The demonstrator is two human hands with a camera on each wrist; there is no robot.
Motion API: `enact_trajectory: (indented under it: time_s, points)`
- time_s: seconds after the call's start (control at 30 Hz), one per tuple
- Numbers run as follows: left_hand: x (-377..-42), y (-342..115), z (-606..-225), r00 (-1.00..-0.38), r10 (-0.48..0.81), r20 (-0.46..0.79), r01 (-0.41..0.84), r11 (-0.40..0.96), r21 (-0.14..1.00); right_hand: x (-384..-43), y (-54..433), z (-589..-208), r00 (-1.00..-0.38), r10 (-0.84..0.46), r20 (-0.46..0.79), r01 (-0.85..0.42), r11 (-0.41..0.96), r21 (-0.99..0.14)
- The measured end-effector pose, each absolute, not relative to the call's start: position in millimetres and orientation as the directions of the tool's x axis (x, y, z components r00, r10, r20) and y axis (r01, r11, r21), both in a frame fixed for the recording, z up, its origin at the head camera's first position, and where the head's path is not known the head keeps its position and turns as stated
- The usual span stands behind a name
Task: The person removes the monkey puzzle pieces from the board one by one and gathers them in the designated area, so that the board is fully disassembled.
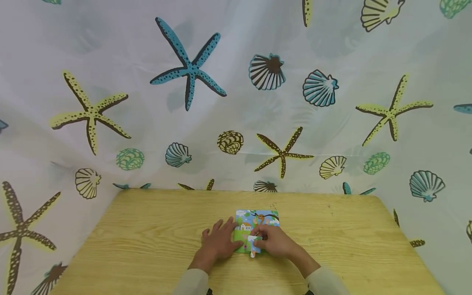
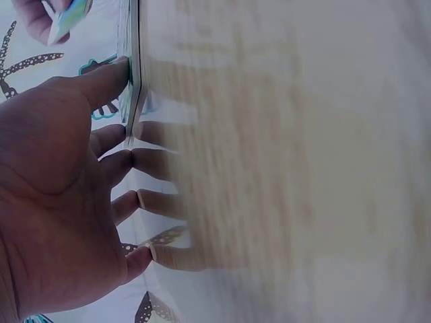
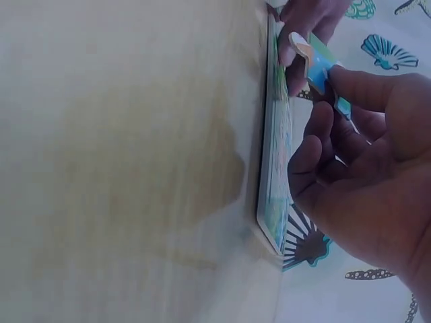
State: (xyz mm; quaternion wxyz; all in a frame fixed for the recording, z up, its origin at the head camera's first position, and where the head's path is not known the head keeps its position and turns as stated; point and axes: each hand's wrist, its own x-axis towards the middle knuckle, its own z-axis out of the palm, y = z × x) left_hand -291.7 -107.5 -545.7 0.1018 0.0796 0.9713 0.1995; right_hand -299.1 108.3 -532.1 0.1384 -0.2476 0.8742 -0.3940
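Puzzle piece (image 1: pixel 251 245), pinched by your right hand (image 1: pixel 275 241) above puzzle board (image 1: pixel 244 226) on counter (image 1: pixel 166 229); your left hand (image 1: pixel 220 241) spread, touching board's edge. Piece probably light, stiff card, tab (image 1: pixel 252 255) likely creasable: pinch broad faces, spare tab.

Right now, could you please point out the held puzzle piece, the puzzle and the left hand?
Puzzle piece (image 3: pixel 315 71): right wrist view, on its blue printed side.
Puzzle (image 1: pixel 246 226): head view, on the printed house.
Left hand (image 1: pixel 220 241): head view, on the back of the hand.
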Motion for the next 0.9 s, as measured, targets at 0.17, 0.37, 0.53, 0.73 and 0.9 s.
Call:
enact_trajectory:
  time_s: [0.17,0.37,0.53,0.73,0.9]
  points:
    - [-293.8,-107.5,-544.8,-0.967,0.198,-0.163,0.121,0.912,0.392,-279.2,112.2,-531.4,-0.818,-0.570,-0.082,-0.320,0.568,-0.758]
    - [-296.2,-109.5,-546.7,-0.969,0.203,-0.144,0.132,0.908,0.399,-267.6,111.5,-540.4,-0.829,-0.552,-0.088,-0.357,0.645,-0.675]
    - [-295.5,-108.9,-546.7,-0.969,0.206,-0.136,0.135,0.903,0.407,-258.3,108.7,-540.5,-0.830,-0.557,-0.027,-0.473,0.729,-0.494]
    - [-291.9,-107.2,-544.8,-0.971,0.197,-0.137,0.122,0.897,0.425,-261.9,109.2,-536.7,-0.824,-0.567,0.022,-0.511,0.725,-0.462]
    - [-290.2,-105.5,-547.1,-0.971,0.191,-0.145,0.116,0.903,0.415,-292.6,112.6,-541.0,-0.838,-0.528,0.138,-0.521,0.701,-0.487]
